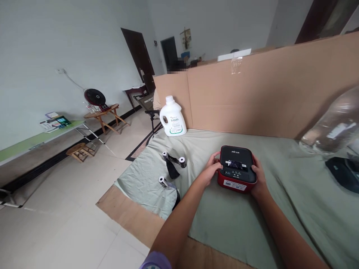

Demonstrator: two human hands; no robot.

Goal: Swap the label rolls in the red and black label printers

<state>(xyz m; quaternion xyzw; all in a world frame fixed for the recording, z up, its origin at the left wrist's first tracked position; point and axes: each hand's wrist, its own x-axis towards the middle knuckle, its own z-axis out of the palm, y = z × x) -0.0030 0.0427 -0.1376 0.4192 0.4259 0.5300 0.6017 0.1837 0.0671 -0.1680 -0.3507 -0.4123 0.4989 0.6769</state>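
Hands on printer (236, 157), white jug (173, 118) behind, rolls (182, 161)

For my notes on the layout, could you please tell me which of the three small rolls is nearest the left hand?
The rightmost roll is nearest the left hand; the back-left roll and front roll both lie farther left.

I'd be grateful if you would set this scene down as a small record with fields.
left hand: on the left side of the red and black device
left hand point: thumb and fingers of the left hand at its edge
right hand: on its right side
surface: pale green cloth
left of device: three small rolls; capped white jug
behind: cardboard panel
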